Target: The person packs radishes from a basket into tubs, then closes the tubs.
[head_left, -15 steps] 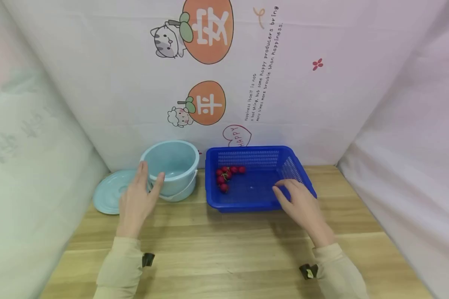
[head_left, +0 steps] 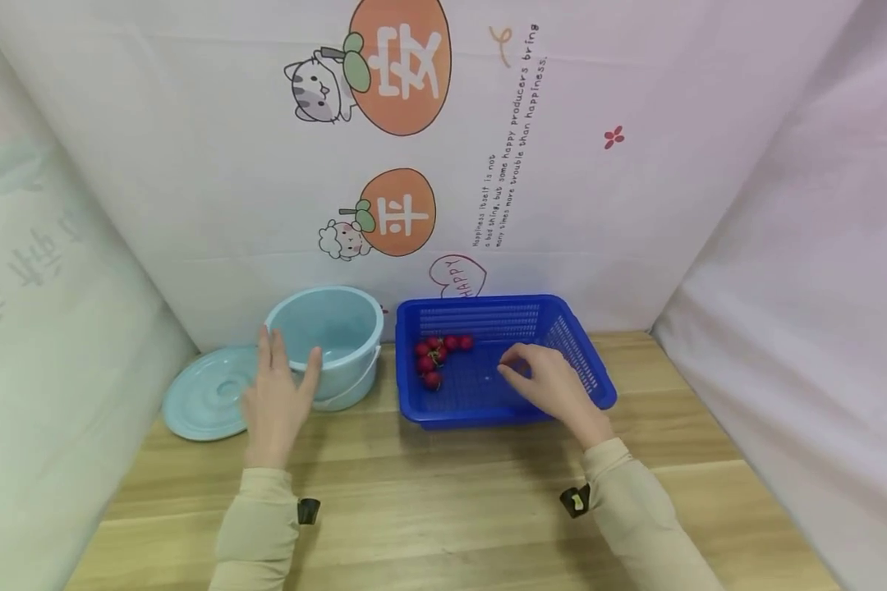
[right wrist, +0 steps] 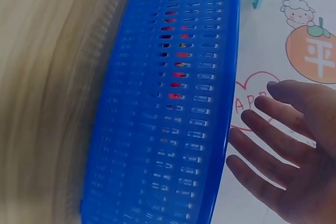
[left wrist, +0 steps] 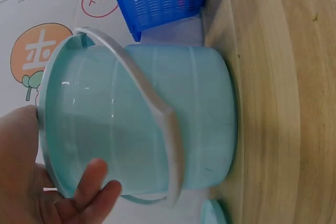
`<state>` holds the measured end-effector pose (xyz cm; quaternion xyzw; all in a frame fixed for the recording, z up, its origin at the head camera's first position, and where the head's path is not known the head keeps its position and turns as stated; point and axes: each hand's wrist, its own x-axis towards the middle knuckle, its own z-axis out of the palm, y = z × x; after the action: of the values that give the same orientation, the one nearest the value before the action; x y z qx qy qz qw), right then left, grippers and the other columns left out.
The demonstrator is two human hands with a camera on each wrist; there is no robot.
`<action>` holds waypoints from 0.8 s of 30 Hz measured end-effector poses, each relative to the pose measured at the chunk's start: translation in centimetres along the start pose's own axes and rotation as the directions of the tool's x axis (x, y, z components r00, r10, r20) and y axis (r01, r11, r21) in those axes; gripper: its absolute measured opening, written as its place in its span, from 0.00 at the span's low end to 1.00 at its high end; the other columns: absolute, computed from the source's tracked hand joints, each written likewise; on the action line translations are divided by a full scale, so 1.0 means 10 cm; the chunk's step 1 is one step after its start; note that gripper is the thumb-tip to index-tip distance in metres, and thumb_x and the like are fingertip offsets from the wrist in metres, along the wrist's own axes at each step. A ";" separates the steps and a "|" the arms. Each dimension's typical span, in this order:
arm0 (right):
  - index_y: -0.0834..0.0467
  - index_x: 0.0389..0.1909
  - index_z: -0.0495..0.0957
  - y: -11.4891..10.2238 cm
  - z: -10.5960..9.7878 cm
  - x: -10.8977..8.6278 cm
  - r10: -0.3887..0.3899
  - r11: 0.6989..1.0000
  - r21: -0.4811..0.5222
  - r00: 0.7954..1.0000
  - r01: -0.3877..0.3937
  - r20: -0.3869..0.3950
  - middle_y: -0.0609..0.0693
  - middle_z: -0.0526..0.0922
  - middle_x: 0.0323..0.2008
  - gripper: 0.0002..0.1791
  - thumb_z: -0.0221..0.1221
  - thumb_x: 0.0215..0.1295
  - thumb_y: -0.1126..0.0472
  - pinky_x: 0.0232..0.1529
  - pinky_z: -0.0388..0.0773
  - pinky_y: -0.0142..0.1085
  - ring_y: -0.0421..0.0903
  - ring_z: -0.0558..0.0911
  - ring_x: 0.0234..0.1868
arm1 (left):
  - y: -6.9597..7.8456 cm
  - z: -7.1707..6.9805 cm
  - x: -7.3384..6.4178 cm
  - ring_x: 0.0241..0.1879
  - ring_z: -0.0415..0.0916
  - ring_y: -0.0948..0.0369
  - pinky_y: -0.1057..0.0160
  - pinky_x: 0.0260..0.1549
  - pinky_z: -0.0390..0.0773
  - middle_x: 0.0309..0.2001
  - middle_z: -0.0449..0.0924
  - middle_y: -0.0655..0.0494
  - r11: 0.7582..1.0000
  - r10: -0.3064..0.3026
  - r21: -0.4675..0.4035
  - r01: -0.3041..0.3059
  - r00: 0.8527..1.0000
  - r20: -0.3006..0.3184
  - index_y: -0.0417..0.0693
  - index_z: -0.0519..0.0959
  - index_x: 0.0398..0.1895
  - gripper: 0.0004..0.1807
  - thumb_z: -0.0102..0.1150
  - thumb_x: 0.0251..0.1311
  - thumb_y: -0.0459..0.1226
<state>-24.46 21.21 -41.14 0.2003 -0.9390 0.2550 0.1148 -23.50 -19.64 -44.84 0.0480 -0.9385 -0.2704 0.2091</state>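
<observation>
My left hand (head_left: 277, 402) is at the near left rim of a light blue bucket (head_left: 343, 382), its fingers extended and the thumb apart. In the left wrist view, the fingers (left wrist: 90, 179) overlap the bucket's side near the rim, and the white handle hangs down across it. Over the right part of a blue plastic basket (head_left: 451, 417), my right hand (head_left: 550, 382) hovers with loosely bent fingers, holding nothing. Several small round red fruits (head_left: 426, 363) with bits of green stem lie grouped at the basket's left end. Through the basket's slots, red patches show in the right wrist view.
A light blue round lid (head_left: 207, 394) lies on the wooden table (head_left: 429, 509) to the left of the bucket, partly behind the left hand. White printed cloth (head_left: 562, 189) stands behind the basket and bucket, with more cloth along both sides.
My right hand has moved left, further in over the basket. The left hand stays beside the bucket rim. The whole head view has shifted slightly.
</observation>
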 end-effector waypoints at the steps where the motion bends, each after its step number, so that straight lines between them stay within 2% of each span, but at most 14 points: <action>1: 0.56 0.45 0.87 0.00 0.01 0.04 -0.003 1.000 0.004 1.000 0.003 0.014 0.50 0.89 0.41 0.07 0.66 0.73 0.58 0.42 0.84 0.46 0.47 0.86 0.39 | -0.01 0.02 -0.01 0.13 0.64 0.53 0.58 0.09 0.61 0.86 0.40 0.43 1.000 -0.002 -0.003 0.002 1.000 -0.011 0.35 0.51 0.84 0.51 0.38 0.77 0.67; 6: 0.57 0.43 0.87 0.02 0.06 0.23 -0.030 0.999 0.034 0.997 0.028 0.075 0.51 0.90 0.39 0.05 0.67 0.72 0.61 0.42 0.84 0.47 0.46 0.86 0.37 | -0.06 0.14 -0.04 0.15 0.69 0.49 0.54 0.13 0.66 0.86 0.40 0.43 0.998 0.012 -0.061 -0.017 0.997 -0.083 0.29 0.52 0.82 0.48 0.40 0.79 0.62; 7: 0.58 0.43 0.87 0.02 0.07 0.27 -0.037 0.999 0.042 0.996 0.034 0.085 0.51 0.90 0.40 0.05 0.67 0.72 0.61 0.42 0.84 0.48 0.48 0.86 0.37 | -0.07 0.16 -0.05 0.21 0.75 0.46 0.51 0.16 0.72 0.86 0.38 0.44 0.996 0.012 -0.090 -0.020 0.996 -0.091 0.29 0.51 0.82 0.48 0.40 0.80 0.61; 9: 0.59 0.43 0.87 0.03 0.08 0.35 -0.051 0.997 0.055 0.994 0.046 0.099 0.52 0.90 0.40 0.05 0.67 0.72 0.62 0.44 0.84 0.50 0.51 0.87 0.39 | -0.09 0.21 -0.05 0.39 0.82 0.39 0.43 0.32 0.82 0.86 0.35 0.47 0.986 0.007 -0.167 -0.025 0.995 -0.103 0.31 0.49 0.83 0.47 0.41 0.80 0.60; 11: 0.60 0.43 0.87 0.03 0.09 0.42 -0.061 0.996 0.066 0.991 0.053 0.121 0.54 0.90 0.40 0.05 0.66 0.72 0.62 0.46 0.84 0.52 0.53 0.88 0.41 | -0.11 0.26 -0.04 0.58 0.76 0.33 0.35 0.50 0.80 0.87 0.32 0.51 0.969 0.003 -0.246 -0.029 0.994 -0.107 0.33 0.47 0.83 0.46 0.41 0.81 0.59; 13: 0.60 0.44 0.87 0.04 0.10 0.49 -0.061 0.996 0.065 0.987 0.052 0.146 0.54 0.90 0.41 0.06 0.66 0.72 0.62 0.49 0.83 0.53 0.55 0.88 0.44 | -0.12 0.30 -0.03 0.71 0.64 0.31 0.32 0.61 0.73 0.87 0.31 0.53 0.950 0.005 -0.310 -0.039 0.994 -0.110 0.35 0.45 0.84 0.46 0.42 0.81 0.59; 15: 0.61 0.44 0.87 0.07 0.12 0.56 -0.065 0.997 0.060 0.984 0.056 0.166 0.55 0.90 0.42 0.07 0.66 0.72 0.62 0.50 0.83 0.54 0.56 0.88 0.45 | -0.13 0.32 -0.02 0.69 0.65 0.30 0.31 0.61 0.73 0.86 0.31 0.55 0.941 0.008 -0.335 -0.044 0.994 -0.109 0.36 0.45 0.84 0.46 0.42 0.81 0.59; 20: 0.62 0.43 0.87 0.09 0.18 0.72 -0.074 0.996 0.061 0.976 0.063 0.204 0.55 0.90 0.42 0.07 0.67 0.71 0.63 0.52 0.81 0.56 0.57 0.87 0.47 | -0.14 0.33 0.01 0.52 0.78 0.31 0.32 0.49 0.80 0.86 0.34 0.55 0.943 0.010 -0.330 -0.044 0.994 -0.105 0.37 0.47 0.84 0.45 0.42 0.80 0.59; 22: 0.62 0.44 0.87 0.06 0.21 0.78 -0.072 0.996 0.067 0.971 0.058 0.229 0.56 0.90 0.42 0.07 0.67 0.70 0.63 0.52 0.81 0.56 0.57 0.87 0.47 | -0.16 0.32 0.02 0.50 0.79 0.31 0.33 0.47 0.81 0.86 0.34 0.55 0.944 0.010 -0.326 -0.046 0.994 -0.109 0.37 0.47 0.84 0.45 0.42 0.80 0.60; 24: 0.63 0.45 0.87 0.04 0.25 0.84 -0.074 0.996 0.068 0.964 0.058 0.256 0.56 0.90 0.42 0.08 0.67 0.70 0.64 0.53 0.81 0.56 0.57 0.87 0.48 | -0.18 0.32 0.04 0.55 0.77 0.31 0.33 0.49 0.80 0.86 0.34 0.56 0.943 0.013 -0.328 -0.050 0.994 -0.113 0.36 0.48 0.84 0.45 0.42 0.80 0.59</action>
<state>-32.41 17.52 -40.70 0.2663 -0.9307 0.2509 -0.0060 -25.22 -19.70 -48.08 0.0119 -0.8678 -0.4174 0.2694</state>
